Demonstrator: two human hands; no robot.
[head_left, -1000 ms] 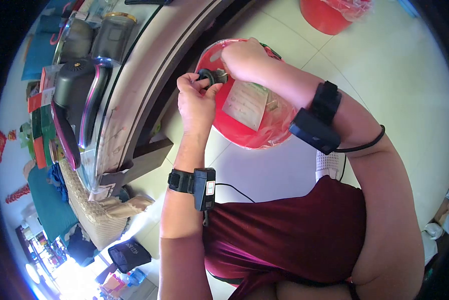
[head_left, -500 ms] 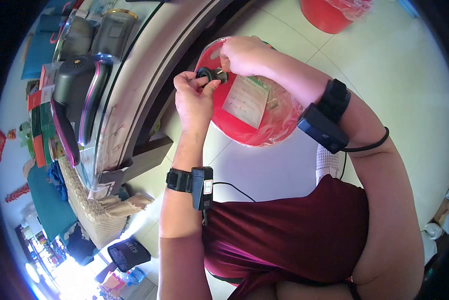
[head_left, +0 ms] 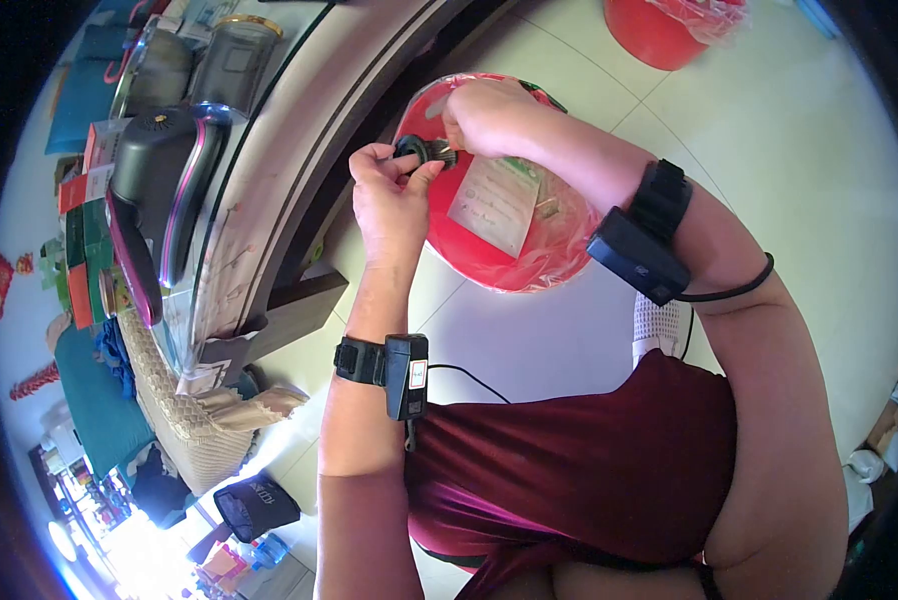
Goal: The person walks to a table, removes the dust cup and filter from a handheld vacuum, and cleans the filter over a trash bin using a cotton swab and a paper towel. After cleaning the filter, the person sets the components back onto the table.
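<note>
My left hand (head_left: 389,190) pinches a small black round part with a ribbed, pale end (head_left: 439,152) between thumb and fingers. Both are over the red bin (head_left: 459,235), which is lined with a clear plastic bag (head_left: 566,262). Close beside the ribbed end, my right hand (head_left: 489,115) has its fingers drawn together, pointing down at the part. Whatever those fingers pinch, if anything, is hidden. Inside the bin lies a pale printed packet (head_left: 497,203), below my right hand.
To the left, a table (head_left: 299,130) with a dark edge bears a dark grey appliance (head_left: 159,165) and a clear container (head_left: 234,65). A second red bin (head_left: 654,30) stands on the tiled floor at the top. Dark boxes are strapped to both my arms.
My right hand has shifted very slightly beside the black part. The left hand keeps its hold, and the whole view has moved a few pixels.
</note>
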